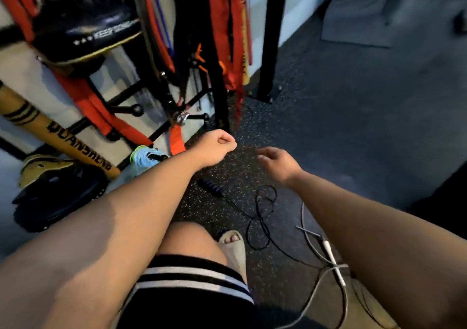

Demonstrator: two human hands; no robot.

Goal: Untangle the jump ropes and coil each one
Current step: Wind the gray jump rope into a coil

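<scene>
Dark speckled rubber floor (341,126) with looped black jump rope (211,187) beside grey-white jump rope (331,255). Above, left hand (217,147) clenched to fist, right hand (278,164) slack-fingered. Behind, black rack (271,38) of orange straps (219,25).

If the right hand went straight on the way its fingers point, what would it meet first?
Most likely the left hand, fisted just beyond the fingertips of the right hand, with only speckled floor showing between them. Depth is unclear, so it could pass beside it.
</scene>
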